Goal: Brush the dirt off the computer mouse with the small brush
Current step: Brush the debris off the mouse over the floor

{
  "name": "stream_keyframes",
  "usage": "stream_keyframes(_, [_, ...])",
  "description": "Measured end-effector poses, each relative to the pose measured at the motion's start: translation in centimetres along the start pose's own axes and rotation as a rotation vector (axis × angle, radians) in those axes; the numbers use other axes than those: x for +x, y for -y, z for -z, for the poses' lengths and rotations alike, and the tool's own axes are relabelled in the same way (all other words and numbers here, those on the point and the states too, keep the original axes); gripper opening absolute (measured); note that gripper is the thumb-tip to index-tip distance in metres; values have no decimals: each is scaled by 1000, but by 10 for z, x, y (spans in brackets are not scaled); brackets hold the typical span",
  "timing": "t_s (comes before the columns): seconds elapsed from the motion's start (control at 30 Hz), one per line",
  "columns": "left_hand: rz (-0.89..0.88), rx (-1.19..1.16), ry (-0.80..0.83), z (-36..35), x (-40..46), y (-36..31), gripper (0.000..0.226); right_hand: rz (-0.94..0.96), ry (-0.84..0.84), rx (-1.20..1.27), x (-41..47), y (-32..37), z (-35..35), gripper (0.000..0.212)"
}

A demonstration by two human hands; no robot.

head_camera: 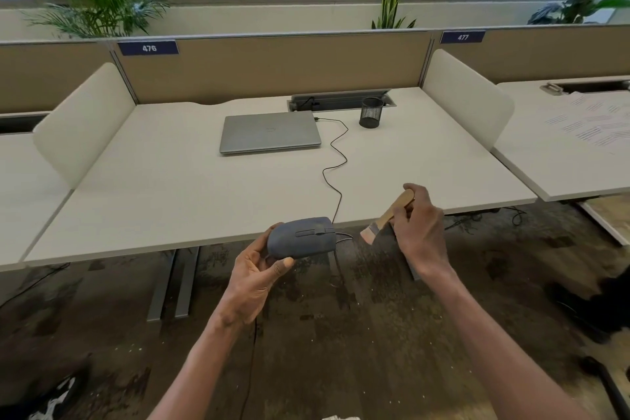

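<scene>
A grey, dusty wired computer mouse (301,237) is held in the air just in front of the desk's near edge. My left hand (256,274) grips it from below, thumb on its near side. My right hand (421,232) holds a small brush (385,216) by its wooden handle. The pale bristles point down and left, a short gap to the right of the mouse, not touching it. The mouse's black cable (335,160) snakes back across the desk to the laptop.
A shut silver laptop (270,132) lies at the back of the white desk (170,187), with a black mesh pen cup (371,112) to its right. White side dividers flank the desk. Papers lie on the neighbouring desk (589,126). Dark floor lies below.
</scene>
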State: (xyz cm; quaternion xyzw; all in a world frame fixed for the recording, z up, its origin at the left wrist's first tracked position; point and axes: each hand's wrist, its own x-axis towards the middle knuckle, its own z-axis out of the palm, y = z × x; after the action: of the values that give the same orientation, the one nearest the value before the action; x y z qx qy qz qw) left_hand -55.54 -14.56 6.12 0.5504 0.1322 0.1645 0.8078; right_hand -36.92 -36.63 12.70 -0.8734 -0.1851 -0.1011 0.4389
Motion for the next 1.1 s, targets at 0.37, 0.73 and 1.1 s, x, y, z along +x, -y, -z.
stream_keyframes(0.37, [4, 76, -6, -6, 2, 3, 70, 366, 67, 242, -10, 56, 17, 29])
stream_keyframes(0.73, [-11, 222, 32, -11, -3, 2, 74, 390, 190, 255, -10, 67, 18, 26])
stream_keyframes(1.1, [-12, 266, 45, -11, -11, 5, 75, 341, 277, 101, -4, 72, 17, 34])
